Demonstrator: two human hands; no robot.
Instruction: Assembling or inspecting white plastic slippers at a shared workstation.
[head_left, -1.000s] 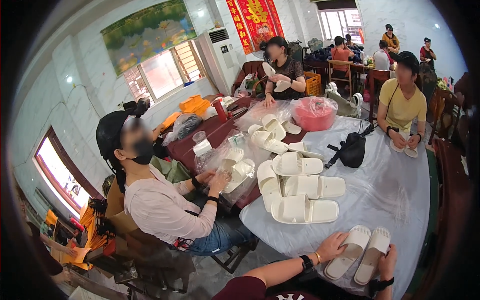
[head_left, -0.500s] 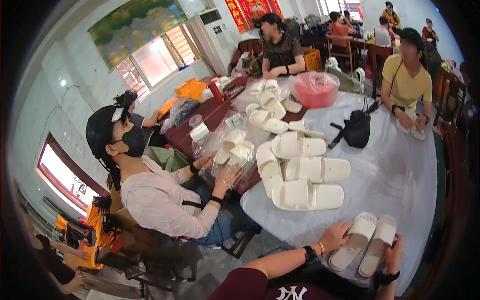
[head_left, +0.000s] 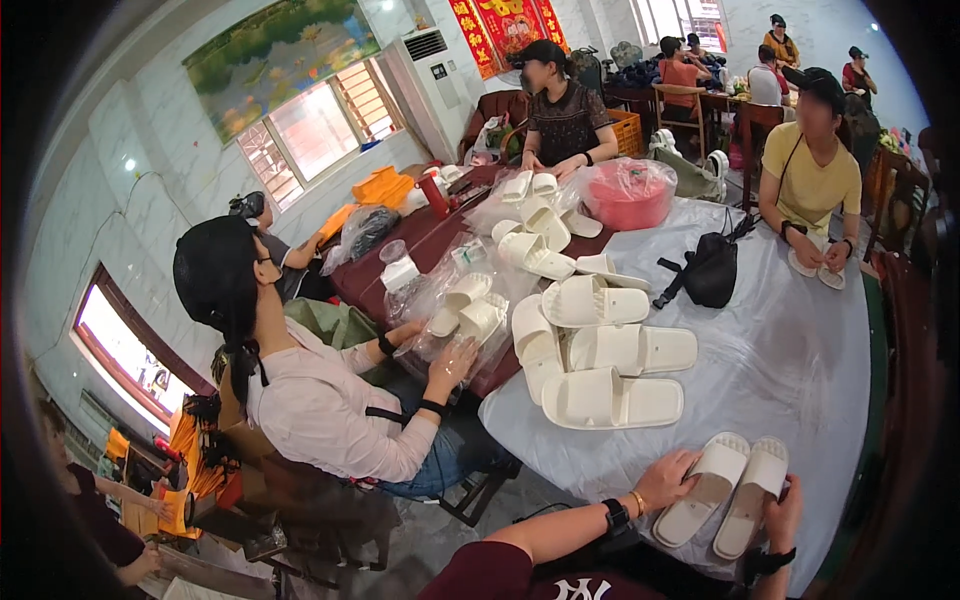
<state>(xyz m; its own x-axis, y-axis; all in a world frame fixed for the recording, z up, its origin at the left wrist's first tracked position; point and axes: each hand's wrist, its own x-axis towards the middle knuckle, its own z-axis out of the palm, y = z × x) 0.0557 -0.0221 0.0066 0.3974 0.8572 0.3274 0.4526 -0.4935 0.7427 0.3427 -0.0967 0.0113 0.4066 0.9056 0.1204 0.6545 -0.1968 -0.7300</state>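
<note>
— What are your fingers doing right now?

— Your left hand (head_left: 665, 480) has its fingers curled over the outer edge of the left slipper (head_left: 703, 488), gripping it. Your right hand (head_left: 783, 510) is curled around the heel end of the right slipper (head_left: 752, 496), holding it too.

— Where do those two slippers sit?

— Side by side, touching along their length, soles up, at the near edge of the tabletop (head_left: 800, 360), which is covered in a pale plastic sheet. You wear a black watch (head_left: 616, 517) and a thin bracelet (head_left: 638, 503) on the left wrist, and a dark band (head_left: 765, 562) on the right.

— And further out?

— Just beyond your hands lies a cluster of white slippers (head_left: 600, 350), some stacked in pairs. Past them a black bag (head_left: 712, 272) rests on the sheet, and a pink basin (head_left: 630, 192) stands near the far side. To your left a person in a light shirt (head_left: 320, 410) handles slippers in clear plastic bags (head_left: 465, 310). Across the tabletop a person in a yellow shirt (head_left: 812, 185) holds another pair, and a person in a dark top (head_left: 565, 120) works near the basin.
</note>
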